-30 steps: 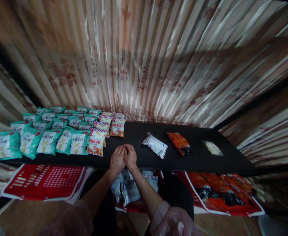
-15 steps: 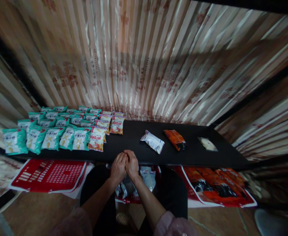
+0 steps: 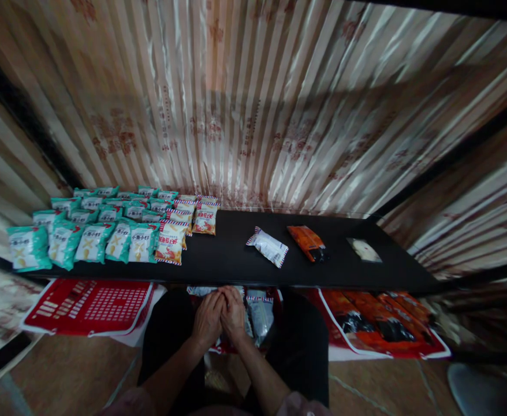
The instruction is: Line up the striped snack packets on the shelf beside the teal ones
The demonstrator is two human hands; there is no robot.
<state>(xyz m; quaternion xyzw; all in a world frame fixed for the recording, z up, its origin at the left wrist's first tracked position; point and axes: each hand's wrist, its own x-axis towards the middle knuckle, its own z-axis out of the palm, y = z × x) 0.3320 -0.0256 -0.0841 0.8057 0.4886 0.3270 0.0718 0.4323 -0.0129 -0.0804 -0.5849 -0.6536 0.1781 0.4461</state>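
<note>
My left hand (image 3: 208, 316) and my right hand (image 3: 233, 315) are clasped together in front of me, fingers curled and pressed against each other; nothing shows in them. They hover above a middle basket between my knees, which holds several silvery snack bags (image 3: 261, 318) with striped edges. Beyond them is a black tabletop (image 3: 231, 254). On it lie a white snack bag (image 3: 268, 247) with striped ends, face down or plain side up, an orange and black packet (image 3: 306, 242), and a small clear packet (image 3: 364, 250) with something pale inside.
Rows of teal snack bags (image 3: 93, 242) stand at the table's left, beside several orange-and-white bags (image 3: 170, 241). Below the edge are a red basket (image 3: 106, 306) at left and another basket (image 3: 392, 349) holding orange packets at right. A striped curtain (image 3: 236, 115) hangs behind.
My clasped hands have dropped toward me, from the table's front edge to over the middle basket. The bags on the table have stayed put.
</note>
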